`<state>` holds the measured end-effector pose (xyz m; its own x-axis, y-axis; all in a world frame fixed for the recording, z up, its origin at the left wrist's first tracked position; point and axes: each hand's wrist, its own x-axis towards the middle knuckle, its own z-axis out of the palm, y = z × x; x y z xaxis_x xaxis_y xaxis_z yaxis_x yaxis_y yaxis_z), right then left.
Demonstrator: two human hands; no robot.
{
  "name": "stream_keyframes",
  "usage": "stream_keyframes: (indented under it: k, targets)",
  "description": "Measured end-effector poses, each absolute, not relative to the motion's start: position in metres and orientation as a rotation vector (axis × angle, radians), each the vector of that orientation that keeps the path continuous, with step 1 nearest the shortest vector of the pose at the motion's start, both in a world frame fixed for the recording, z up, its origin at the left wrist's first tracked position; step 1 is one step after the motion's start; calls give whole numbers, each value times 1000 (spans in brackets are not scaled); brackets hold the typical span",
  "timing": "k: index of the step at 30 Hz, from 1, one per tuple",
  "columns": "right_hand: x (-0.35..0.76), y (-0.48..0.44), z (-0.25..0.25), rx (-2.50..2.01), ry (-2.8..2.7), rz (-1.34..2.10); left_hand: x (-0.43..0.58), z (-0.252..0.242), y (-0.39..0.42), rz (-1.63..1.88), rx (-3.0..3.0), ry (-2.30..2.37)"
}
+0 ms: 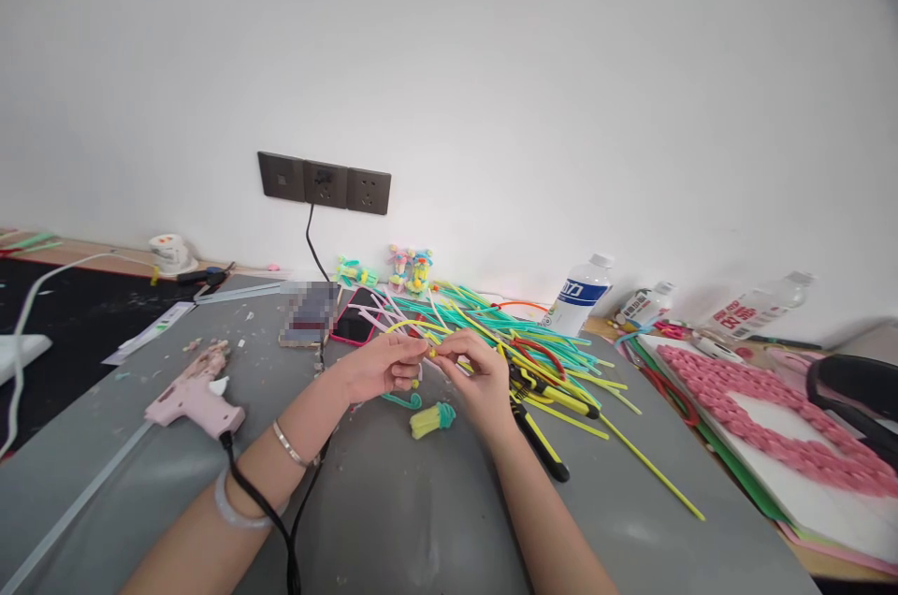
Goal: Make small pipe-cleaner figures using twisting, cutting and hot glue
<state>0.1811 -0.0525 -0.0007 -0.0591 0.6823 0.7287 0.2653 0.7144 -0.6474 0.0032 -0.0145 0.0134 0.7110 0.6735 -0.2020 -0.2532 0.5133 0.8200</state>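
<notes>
In the head view we see both hands meeting above the grey counter [393, 520], a little in front of the wall. The left hand [383, 369] and the right hand [477, 380] are each closed in a fingertip pinch on the same yellow pipe cleaner [433, 353]. The pinches sit just beside each other, and the stem arcs back over the left fingers. We cannot tell how its tip is shaped, since it is too small.

Just below the hands, on the counter, lies a yellow and teal bundle [431, 418], apart from both hands. A teal curl [403, 400] lies under the left hand. Behind and to the right of the hands spreads a loose pile of pipe cleaners [519, 324], mostly teal and yellow, with one long yellow stem running out toward the counter's right edge. Yellow-handled pliers [540, 434] lie just beside the right wrist.

Well to the left lies a pink glue gun [195, 399], and its black cord [259, 506] crosses the left forearm, which wears two bracelets. A red phone [354, 319] lies behind the hands, below the dark wall sockets [323, 183]. Small pipe-cleaner figures [411, 268] stand against the wall. On the right stands a water bottle [581, 294], and nearer us a white board [806, 483] carries a pink braided shape [764, 417].
</notes>
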Motion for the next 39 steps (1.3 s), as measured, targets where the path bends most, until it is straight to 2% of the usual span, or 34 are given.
stream_keyframes:
  k: [13,24,39]
  targets:
    - [182,-49,-4,-774,-1658,480,1,10,-11,599,896,594]
    - [185,-49,-3,-770,-1651,613,-1,17,-16,469,954,513]
    - [185,-49,-4,-792,-1644,591,1,14,-16,515,1013,503]
